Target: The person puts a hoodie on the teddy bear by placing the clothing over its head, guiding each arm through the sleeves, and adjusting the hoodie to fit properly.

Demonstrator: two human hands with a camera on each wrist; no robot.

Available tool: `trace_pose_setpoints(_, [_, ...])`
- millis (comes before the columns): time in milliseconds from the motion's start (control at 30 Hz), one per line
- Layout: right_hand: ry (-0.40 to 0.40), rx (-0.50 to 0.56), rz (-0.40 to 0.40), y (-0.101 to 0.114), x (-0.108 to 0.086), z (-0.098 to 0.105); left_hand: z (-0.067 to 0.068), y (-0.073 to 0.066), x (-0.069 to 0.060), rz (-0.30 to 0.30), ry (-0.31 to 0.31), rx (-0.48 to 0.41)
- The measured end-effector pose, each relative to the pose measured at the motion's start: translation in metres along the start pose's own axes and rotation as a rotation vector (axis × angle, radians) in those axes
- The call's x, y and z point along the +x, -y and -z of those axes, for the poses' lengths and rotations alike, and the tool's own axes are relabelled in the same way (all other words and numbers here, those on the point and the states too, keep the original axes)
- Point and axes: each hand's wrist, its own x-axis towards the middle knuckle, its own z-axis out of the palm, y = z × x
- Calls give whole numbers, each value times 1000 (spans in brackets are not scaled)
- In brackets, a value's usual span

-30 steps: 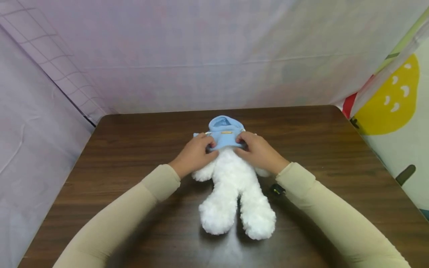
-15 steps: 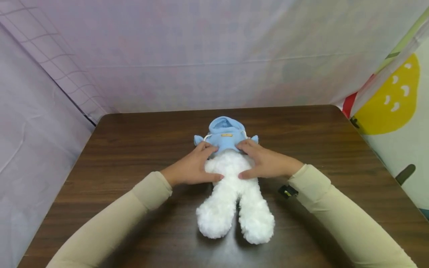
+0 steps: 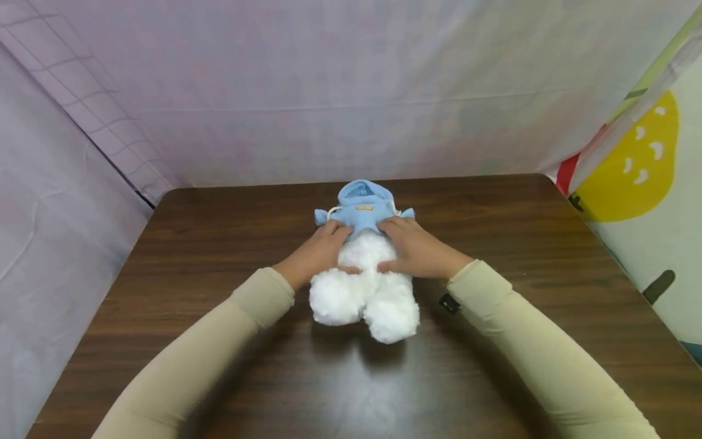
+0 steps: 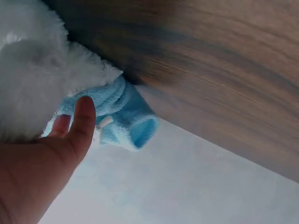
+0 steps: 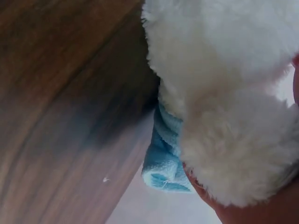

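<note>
A white fluffy plush toy [image 3: 368, 249] has its legs toward me on the brown table. Its upper part is covered by a light blue hoodie [image 3: 364, 217] with white cords and a small tan label. My left hand [image 3: 317, 251] grips the toy's left side, the thumb on the fur and the fingers by the hoodie's hem. My right hand [image 3: 421, 249] holds the opposite side the same way. The left wrist view has a blue sleeve [image 4: 140, 129] past the fingers. White fur hides part of my right hand [image 5: 250, 210] in the right wrist view.
The wooden table [image 3: 230, 238] ends at a pale patterned curtain [image 3: 340, 91] at the back. A yellow printed shape [image 3: 631, 164] marks the wall covering on the right. A small black thing [image 3: 450, 303] is at my right wrist.
Both hands shifted from the hoodie down to the toy's body, then moved away from me with it. Its legs now look shorter and tilted up, and the hoodie sits farther back.
</note>
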Motion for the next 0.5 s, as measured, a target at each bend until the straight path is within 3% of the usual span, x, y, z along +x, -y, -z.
trace_pose_setpoints(133, [-23, -66, -1, 6, -2, -3, -3, 3, 1, -12, 7, 41])
trace_pose_setpoints(500, [-164, -173, 60, 13, -5, -13, -3, 7, 4, -4, 70, 19])
